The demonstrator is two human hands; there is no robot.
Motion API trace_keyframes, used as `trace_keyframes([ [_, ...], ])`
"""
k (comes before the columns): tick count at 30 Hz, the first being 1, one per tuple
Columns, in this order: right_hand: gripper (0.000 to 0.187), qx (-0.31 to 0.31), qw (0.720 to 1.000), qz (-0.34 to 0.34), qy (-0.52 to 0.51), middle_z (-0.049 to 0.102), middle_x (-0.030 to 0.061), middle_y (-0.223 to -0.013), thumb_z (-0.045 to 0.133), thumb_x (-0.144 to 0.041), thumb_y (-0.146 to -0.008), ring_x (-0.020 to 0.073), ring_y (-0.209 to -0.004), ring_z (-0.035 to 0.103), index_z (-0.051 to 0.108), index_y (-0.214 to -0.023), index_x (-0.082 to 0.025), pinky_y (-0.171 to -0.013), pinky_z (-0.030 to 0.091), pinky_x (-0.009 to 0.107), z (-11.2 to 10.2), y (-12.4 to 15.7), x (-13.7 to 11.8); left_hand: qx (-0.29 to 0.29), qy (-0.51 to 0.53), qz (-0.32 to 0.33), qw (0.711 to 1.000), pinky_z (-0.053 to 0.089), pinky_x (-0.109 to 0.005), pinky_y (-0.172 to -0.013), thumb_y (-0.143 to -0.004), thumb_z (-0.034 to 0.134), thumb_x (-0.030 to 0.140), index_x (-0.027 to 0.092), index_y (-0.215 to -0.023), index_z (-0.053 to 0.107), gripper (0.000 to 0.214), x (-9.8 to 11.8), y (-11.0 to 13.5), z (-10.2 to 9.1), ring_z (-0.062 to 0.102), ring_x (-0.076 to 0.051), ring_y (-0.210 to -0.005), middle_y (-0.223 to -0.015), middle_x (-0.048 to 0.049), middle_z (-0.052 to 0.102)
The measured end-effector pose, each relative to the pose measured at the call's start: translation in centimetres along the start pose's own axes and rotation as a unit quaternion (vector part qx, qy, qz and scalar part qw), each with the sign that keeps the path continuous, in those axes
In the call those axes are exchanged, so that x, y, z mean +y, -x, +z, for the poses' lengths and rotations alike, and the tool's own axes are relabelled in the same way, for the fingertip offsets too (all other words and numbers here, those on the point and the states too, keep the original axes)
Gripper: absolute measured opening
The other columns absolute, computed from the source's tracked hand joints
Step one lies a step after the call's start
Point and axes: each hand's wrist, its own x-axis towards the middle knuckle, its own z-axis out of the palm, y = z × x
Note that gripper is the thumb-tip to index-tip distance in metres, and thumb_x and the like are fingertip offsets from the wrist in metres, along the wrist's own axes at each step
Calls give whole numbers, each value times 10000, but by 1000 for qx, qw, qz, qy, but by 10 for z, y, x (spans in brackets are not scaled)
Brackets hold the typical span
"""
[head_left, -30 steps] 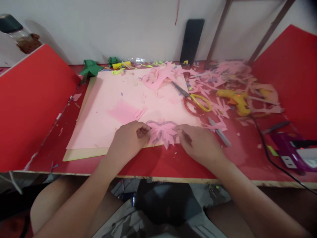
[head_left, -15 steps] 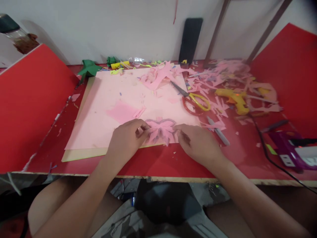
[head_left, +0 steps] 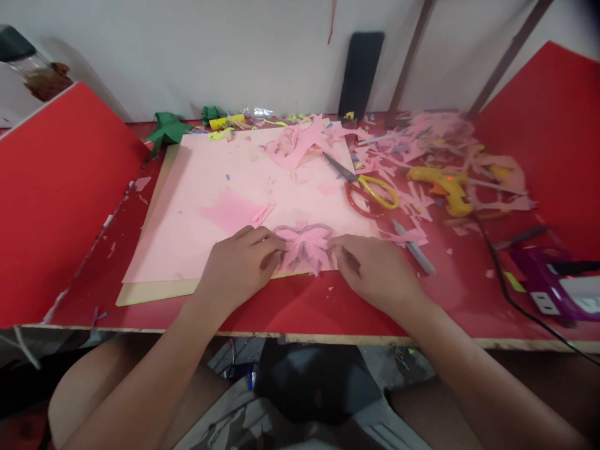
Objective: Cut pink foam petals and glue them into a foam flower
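Between my two hands is a pink paper butterfly (head_left: 305, 245) with dark-edged wings, near the front edge of the large pink sheet (head_left: 164, 250). My left hand (head_left: 241, 259) is closed at its left wing, thumb and fingers pinched together. At the right wing my right hand (head_left: 375, 265) is pinched closed the same way. The fingertips partly cover the wing edges. Left of the butterfly lies a darker pink paper piece (head_left: 229, 209), with small folded strips (head_left: 263, 214) beside it.
Scissors (head_left: 363, 184) with yellow and red handles lie right of the butterfly, near a grey cutter (head_left: 415, 247). Pink scraps (head_left: 422, 140) cover the back right. A yellow glue gun (head_left: 443, 187) trails a black cord. Red boards (head_left: 60, 200) flank the table. A dark phone-like slab (head_left: 360, 75) leans on the wall.
My left hand has shifted very slightly at the left wing. The butterfly and my right hand stay almost where they were.
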Motion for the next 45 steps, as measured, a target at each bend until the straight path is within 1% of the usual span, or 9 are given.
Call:
trace_keyframes([
  [7, 269, 5, 1000, 1, 0, 778, 70, -997, 473, -193, -945, 251, -900, 717, 689, -1106, -199, -750, 477, 335, 1, 1, 0, 7, 62, -80, 995, 475, -330, -730, -904, 629, 321, 251, -1020, 693, 150, -4, 1, 0, 663, -228, -915, -954, -33, 738],
  [10, 271, 3, 1000, -1, 1, 779, 67, -1009, 472, -193, -947, 259, -910, 719, 692, -1105, -197, -756, 480, 346, 0, 1, -1, 8, 85, -92, 992, 476, -329, -739, -884, 657, 325, 258, -1022, 697, 159, -4, -1, 1, 659, -231, -911, -927, -35, 724],
  [21, 301, 3, 1000, 2, -1, 778, 70, -1024, 473, -187, -943, 264, -915, 717, 685, -1157, -184, -762, 484, 357, 1, 0, 0, 20, 191, -148, 970, 463, -294, -703, -905, 634, 328, 248, -972, 699, 123, -4, -2, -2, 636, -176, -779, -915, -17, 724],
  [25, 321, 5, 1000, 13, 8, 773, 67, -940, 471, -194, -943, 243, -811, 702, 670, -1195, -189, -693, 453, 335, 1, 0, -1, 28, 212, -167, 963, 439, -276, -657, -898, 633, 312, 236, -902, 674, 87, -2, -2, -7, 610, -153, -707, -818, 11, 698],
  [28, 316, 10, 1000, 19, 11, 772, 66, -904, 472, -207, -944, 238, -782, 699, 670, -1190, -198, -665, 436, 323, 0, 0, -2, 5, 193, -159, 968, 462, -288, -702, -880, 664, 345, 239, -950, 691, 130, -3, -3, -7, 637, -174, -781, -877, 1, 716],
  [32, 314, 14, 1000, 18, 5, 776, 63, -916, 471, -204, -942, 247, -827, 710, 668, -1187, -201, -693, 439, 323, 1, 0, -2, -10, 118, -110, 987, 476, -328, -803, -861, 700, 358, 252, -1025, 737, 199, -8, -4, -3, 643, -222, -965, -1027, -19, 733],
  [38, 312, 20, 1000, 5, 2, 765, 55, -868, 476, -200, -936, 240, -768, 688, 668, -1181, -195, -667, 412, 322, 2, 1, -2, -4, 113, -88, 990, 463, -320, -769, -936, 601, 321, 239, -1003, 753, 185, -10, -5, 0, 634, -217, -943, -1028, -33, 726],
  [42, 316, 18, 1000, 15, 4, 755, 63, -841, 478, -191, -928, 229, -725, 671, 685, -1166, -191, -640, 392, 317, 1, -1, -2, 17, 157, -138, 978, 443, -301, -711, -917, 625, 348, 214, -960, 736, 180, -8, -4, -5, 625, -196, -829, -917, -33, 719],
  [45, 312, 20, 1000, 21, -12, 746, 60, -820, 487, -179, -923, 209, -690, 653, 692, -1158, -186, -630, 390, 306, 0, 0, -2, 47, 232, -192, 952, 409, -286, -654, -887, 657, 367, 203, -897, 727, 179, -5, -4, -10, 584, -165, -717, -807, -15, 686],
])
